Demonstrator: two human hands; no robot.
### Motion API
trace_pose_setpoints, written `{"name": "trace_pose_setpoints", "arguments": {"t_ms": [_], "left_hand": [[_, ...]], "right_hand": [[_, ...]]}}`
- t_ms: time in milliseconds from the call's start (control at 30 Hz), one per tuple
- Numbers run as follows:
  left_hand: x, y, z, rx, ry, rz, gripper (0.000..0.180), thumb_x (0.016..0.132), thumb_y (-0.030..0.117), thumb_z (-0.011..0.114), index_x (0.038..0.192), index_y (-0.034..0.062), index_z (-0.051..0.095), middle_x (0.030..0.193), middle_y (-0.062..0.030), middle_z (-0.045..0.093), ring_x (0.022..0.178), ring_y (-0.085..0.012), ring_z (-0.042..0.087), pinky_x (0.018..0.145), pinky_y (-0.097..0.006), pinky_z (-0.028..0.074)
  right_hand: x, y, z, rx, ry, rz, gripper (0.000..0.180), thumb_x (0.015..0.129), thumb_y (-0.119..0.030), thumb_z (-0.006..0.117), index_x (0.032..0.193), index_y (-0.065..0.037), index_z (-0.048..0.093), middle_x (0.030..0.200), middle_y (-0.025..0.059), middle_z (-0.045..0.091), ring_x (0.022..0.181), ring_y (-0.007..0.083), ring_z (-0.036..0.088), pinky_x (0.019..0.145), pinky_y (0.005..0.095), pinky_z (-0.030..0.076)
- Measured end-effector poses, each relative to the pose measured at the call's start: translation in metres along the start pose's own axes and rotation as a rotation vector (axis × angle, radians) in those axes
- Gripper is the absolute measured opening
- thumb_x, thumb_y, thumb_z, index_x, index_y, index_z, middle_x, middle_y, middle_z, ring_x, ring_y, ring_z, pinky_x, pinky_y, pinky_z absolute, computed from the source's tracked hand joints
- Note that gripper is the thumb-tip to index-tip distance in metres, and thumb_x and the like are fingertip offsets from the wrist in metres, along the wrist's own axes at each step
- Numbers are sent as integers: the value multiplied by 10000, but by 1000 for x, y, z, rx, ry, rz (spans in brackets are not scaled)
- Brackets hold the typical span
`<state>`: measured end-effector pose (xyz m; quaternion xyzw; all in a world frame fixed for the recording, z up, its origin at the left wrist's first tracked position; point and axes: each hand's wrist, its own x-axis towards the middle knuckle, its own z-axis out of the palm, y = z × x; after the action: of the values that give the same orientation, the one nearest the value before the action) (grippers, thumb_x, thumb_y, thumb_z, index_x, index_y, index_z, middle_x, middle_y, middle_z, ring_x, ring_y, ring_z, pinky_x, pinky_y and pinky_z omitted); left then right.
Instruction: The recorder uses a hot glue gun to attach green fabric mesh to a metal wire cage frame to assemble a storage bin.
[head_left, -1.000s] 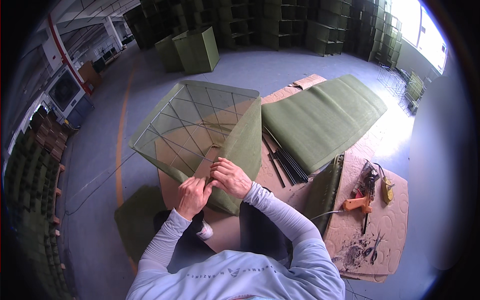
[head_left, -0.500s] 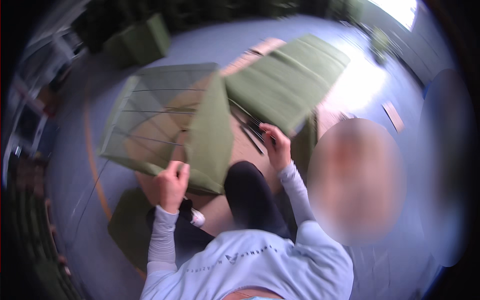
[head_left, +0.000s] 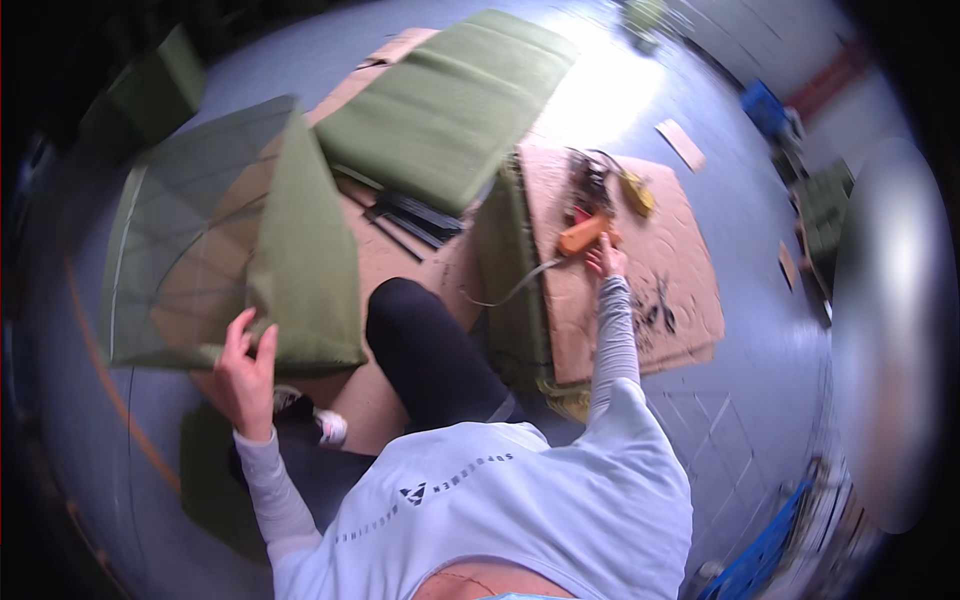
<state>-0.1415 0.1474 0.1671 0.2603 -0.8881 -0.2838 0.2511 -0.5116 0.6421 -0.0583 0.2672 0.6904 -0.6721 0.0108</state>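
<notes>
My left hand (head_left: 246, 372) is at the lower front edge of a green fabric box (head_left: 318, 270) with a mesh side, thumb and fingers bent around the creased cloth. My right arm reaches out to a cardboard-topped stack (head_left: 690, 270). There my right hand (head_left: 607, 260) has its fingers closed at the end of an orange tool (head_left: 582, 236), whose kind is blurred. A pale strip or cord (head_left: 522, 288) curves from the tool toward the stack's left edge. Beyond it lie a dark tool (head_left: 590, 180) and a yellow tool (head_left: 635, 193); black scissors (head_left: 661, 308) are nearer me.
A green panel (head_left: 450, 100) lies on cardboard ahead, with several black strips (head_left: 415, 220) beside its near edge. My knee (head_left: 410, 320) is between the box and the stack. Blue crates (head_left: 760, 540) stand at the lower right, and another green box (head_left: 160, 85) at the far left.
My right hand has moved right, from over the black strips to the orange tool on the stack. The view has swung right; my left hand remains at the box edge.
</notes>
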Motion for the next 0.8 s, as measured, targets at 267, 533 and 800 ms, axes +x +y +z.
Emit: {"name": "trace_pose_setpoints", "arguments": {"t_ms": [267,533,800], "left_hand": [[20,0,-30,-112,-281,8,651,721,278,756,1275,54,497,857,-124,670,669,-248,601,645,-333,464],[18,-7,-26,-98,-209,237,218,726,129,722,818,-39,619,748,-130,601,674,-253,583,591,-328,436],[18,-10,-37,73,-150,470,217,698,217,728,777,44,623,770,-73,614,756,-251,593,706,-360,426]], "right_hand": [[52,13,61,-842,350,26,834,536,-564,821,981,113,619,936,180,665,790,273,655,741,351,532],[40,25,9,505,-401,-97,187,792,-226,715,907,-96,646,828,43,652,677,187,614,563,297,504],[5,-60,13,738,-699,-287,419,860,-260,633,1216,-59,537,1185,102,602,967,237,620,788,394,534]]}}
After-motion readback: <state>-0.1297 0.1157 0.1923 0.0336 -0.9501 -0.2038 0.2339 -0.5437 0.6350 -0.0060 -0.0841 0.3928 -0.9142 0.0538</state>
